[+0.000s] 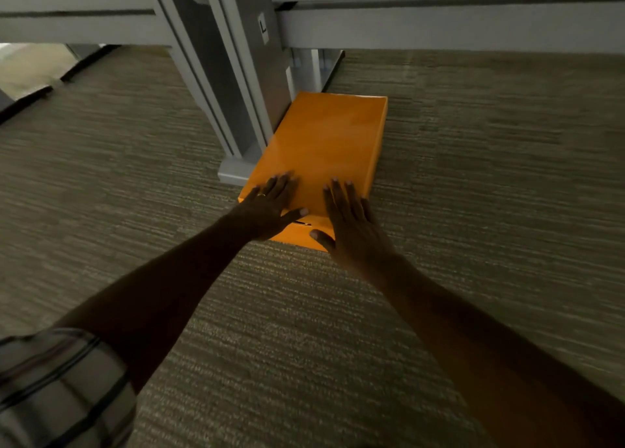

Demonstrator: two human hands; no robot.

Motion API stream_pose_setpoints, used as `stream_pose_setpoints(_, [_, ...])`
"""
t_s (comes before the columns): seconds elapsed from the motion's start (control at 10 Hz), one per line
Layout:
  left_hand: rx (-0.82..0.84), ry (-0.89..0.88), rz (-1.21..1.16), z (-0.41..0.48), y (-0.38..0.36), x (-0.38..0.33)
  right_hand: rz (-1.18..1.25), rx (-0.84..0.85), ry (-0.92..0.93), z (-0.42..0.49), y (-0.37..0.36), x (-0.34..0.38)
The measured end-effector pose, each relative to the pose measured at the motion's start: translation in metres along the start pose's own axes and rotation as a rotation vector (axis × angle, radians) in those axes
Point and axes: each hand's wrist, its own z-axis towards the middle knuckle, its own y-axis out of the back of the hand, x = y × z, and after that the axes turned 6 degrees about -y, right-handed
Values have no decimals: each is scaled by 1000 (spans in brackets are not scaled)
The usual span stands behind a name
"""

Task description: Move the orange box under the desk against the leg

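A flat orange box [324, 146] lies on the carpet under the desk, its left long side touching the foot of the grey desk leg [233, 85]. My left hand [270, 207] rests flat on the box's near left corner, fingers spread, a ring on one finger. My right hand [351, 224] lies flat on the near right part of the lid, thumb over the near edge. Neither hand grips the box; both palms press on its top.
Grey-brown striped carpet [473, 183] covers the floor all around. The desk's grey frame rails [439, 24] run across the top of the view. A brighter patch of floor [30, 68] shows at the far left. A plaid sleeve [57, 386] sits at the lower left.
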Motion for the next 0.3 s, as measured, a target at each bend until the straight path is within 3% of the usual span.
stream_pose_setpoints(0.3, [-210,-133,76,-32,20,-65,-5,-88,-112,-68,64,-43])
